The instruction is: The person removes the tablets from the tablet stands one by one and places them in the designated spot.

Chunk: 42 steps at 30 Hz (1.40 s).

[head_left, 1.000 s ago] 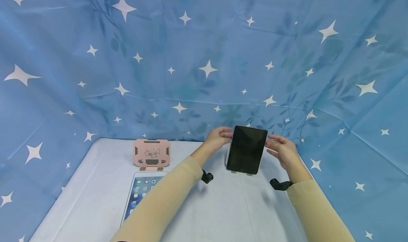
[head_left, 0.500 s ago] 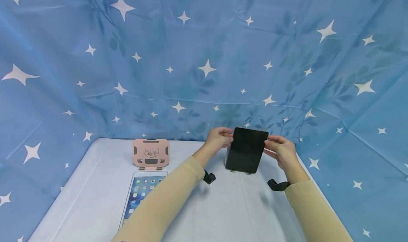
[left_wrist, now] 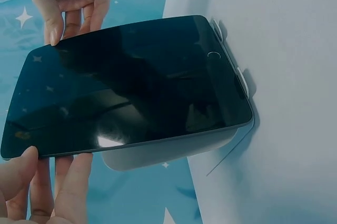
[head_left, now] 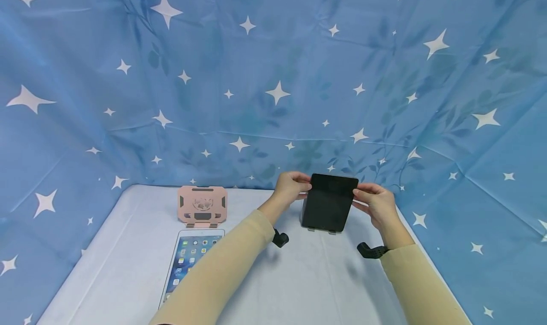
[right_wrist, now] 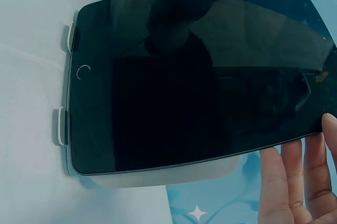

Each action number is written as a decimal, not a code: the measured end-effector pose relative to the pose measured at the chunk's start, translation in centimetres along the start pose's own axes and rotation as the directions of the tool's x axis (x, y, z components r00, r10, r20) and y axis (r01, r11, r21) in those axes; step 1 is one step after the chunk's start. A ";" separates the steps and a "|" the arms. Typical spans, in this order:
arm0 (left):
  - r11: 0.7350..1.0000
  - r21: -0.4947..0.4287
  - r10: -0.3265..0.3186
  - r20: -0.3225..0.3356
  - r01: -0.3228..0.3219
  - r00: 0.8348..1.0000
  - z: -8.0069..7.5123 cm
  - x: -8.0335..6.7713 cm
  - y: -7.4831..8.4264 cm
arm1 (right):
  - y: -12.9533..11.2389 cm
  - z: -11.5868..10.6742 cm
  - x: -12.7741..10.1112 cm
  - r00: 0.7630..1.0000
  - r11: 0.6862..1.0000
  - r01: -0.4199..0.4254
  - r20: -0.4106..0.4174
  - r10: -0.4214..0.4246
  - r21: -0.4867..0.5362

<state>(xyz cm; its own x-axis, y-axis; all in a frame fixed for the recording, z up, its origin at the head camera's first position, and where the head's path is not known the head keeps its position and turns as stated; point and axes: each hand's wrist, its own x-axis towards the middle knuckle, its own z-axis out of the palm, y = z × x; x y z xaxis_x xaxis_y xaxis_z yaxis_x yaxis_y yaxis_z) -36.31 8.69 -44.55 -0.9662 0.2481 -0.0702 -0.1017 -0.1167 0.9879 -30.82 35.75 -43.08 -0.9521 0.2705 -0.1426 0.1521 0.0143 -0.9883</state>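
Fingers (head_left: 299, 178) of both my hands pinch the black-screened tablet's (head_left: 328, 204) top corners; on that white stand (left_wrist: 174, 153) it could slip off its lip.

Between our left hand (head_left: 290, 186) and right hand (head_left: 376, 202) a tablet (head_left: 328, 203) leans on its stand (left_wrist: 174, 150); left of them, a second stand (head_left: 202, 205) sits behind another tablet (head_left: 188, 263) lying on the tabletop (head_left: 299, 277).

I see bare white counter (head_left: 307, 277) nearside; the pink folding stand (head_left: 202, 205) and lit white tablet (head_left: 188, 263) (both leftward) block that side.
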 end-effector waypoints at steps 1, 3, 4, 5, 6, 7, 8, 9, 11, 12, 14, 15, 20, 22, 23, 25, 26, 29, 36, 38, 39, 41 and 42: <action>1.000 -0.002 -0.001 -0.002 0.001 1.000 0.0 0.0 0.0 | 0.0 0.0 0.0 1.000 1.000 0.000 0.002 0.000 -0.003; 1.000 -0.002 -0.003 -0.003 0.003 1.000 -0.1 -0.1 0.0 | 0.1 0.0 0.0 1.000 1.000 0.001 0.006 -0.001 -0.007; 1.000 -0.003 -0.005 -0.003 0.005 1.000 -0.1 -0.2 0.0 | 0.1 0.0 -0.1 1.000 1.000 0.004 0.008 -0.003 -0.010; 1.000 -0.004 -0.007 -0.003 0.007 1.000 -0.1 -0.2 0.0 | 0.1 0.0 -0.1 1.000 1.000 0.005 0.012 -0.005 -0.010; 1.000 -0.006 -0.010 -0.003 0.010 1.000 -0.1 -0.2 0.0 | 0.1 0.0 -0.1 1.000 1.000 0.010 0.016 -0.010 -0.009; 1.000 -0.005 -0.012 -0.003 0.012 1.000 -0.2 -0.2 0.1 | 0.1 -0.1 -0.2 1.000 1.000 0.015 0.020 -0.015 -0.007; 1.000 -0.006 -0.016 -0.003 0.016 1.000 -0.2 -0.3 0.1 | 0.1 -0.1 -0.2 0.999 1.000 0.021 0.025 -0.021 -0.007; 1.000 -0.006 -0.020 -0.005 0.020 1.000 -0.3 -0.3 0.1 | 0.1 -0.1 -0.3 0.999 1.000 0.026 0.030 -0.026 -0.005; 1.000 -0.008 -0.025 -0.008 0.025 1.000 -0.4 -0.4 0.2 | 0.1 -0.1 -0.4 0.999 0.999 0.034 0.042 -0.033 -0.014; 1.000 -0.010 -0.026 -0.010 0.026 1.000 -0.4 -0.4 0.2 | 0.1 -0.1 -0.5 0.998 0.999 0.038 0.048 -0.037 -0.021; 0.999 -0.014 -0.030 -0.010 0.029 1.000 -0.6 -0.4 0.2 | 0.0 0.0 -0.7 0.997 0.998 0.043 0.060 -0.040 -0.040; 0.999 -0.015 -0.031 -0.010 0.030 0.999 -0.6 -0.5 0.2 | 0.0 0.0 -0.8 0.997 0.998 0.045 0.065 -0.042 -0.050; 0.999 -0.012 -0.042 0.004 0.042 0.999 -1.0 -0.6 0.1 | 0.0 0.2 -1.2 0.995 0.995 0.057 0.088 -0.050 -0.084; 0.999 -0.004 -0.046 0.006 0.046 0.999 -1.0 -0.7 0.0 | 0.1 0.2 -1.2 0.994 0.994 0.059 0.093 -0.050 -0.092; 0.999 -0.001 -0.047 0.005 0.047 0.999 -1.0 -0.7 0.0 | 0.1 0.2 -1.3 0.994 0.994 0.058 0.095 -0.049 -0.097; 0.999 0.005 -0.051 0.004 0.051 0.999 -1.1 -0.9 0.0 | 0.2 0.2 -1.3 0.994 0.993 0.056 0.097 -0.046 -0.103; 0.999 0.006 -0.051 0.002 0.051 0.999 -1.1 -0.9 0.0 | 0.2 0.2 -1.3 0.994 0.993 0.053 0.098 -0.043 -0.102; 0.998 0.010 -0.054 0.000 0.054 0.999 -1.1 -1.1 0.0 | 0.3 0.2 -1.4 0.994 0.993 0.045 0.104 -0.034 -0.110; 0.997 0.020 -0.073 0.002 0.073 0.997 -1.2 -1.5 -0.5 | 0.8 0.2 -1.5 0.991 0.993 0.028 0.137 -0.012 -0.112; 0.996 0.032 -0.080 0.000 0.080 0.997 -1.3 -1.7 -0.7 | 1.0 0.2 -1.6 0.989 0.993 0.031 0.146 -0.014 -0.113; 0.996 0.041 -0.084 0.000 0.083 0.997 -1.4 -1.8 -0.7 | 1.1 0.2 -1.7 0.989 0.993 0.031 0.150 -0.014 -0.112; 0.994 0.059 -0.089 0.007 0.089 0.996 -1.5 -1.9 -0.9 | 1.4 0.2 -1.8 0.988 0.993 0.028 0.155 -0.010 -0.116; 0.994 0.065 -0.091 0.011 0.091 0.996 -1.5 -2.0 -1.0 | 1.5 0.2 -1.9 0.988 0.993 0.025 0.156 -0.006 -0.119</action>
<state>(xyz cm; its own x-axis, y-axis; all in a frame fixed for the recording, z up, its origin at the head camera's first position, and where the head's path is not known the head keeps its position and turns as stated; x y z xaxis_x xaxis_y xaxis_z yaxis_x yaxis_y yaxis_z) -34.67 6.83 -45.59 -0.9502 0.2682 -0.1587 -0.1731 -0.0306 0.9844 -28.88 35.09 -44.29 -0.9827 0.1173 -0.1433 0.1589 0.1359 -0.9779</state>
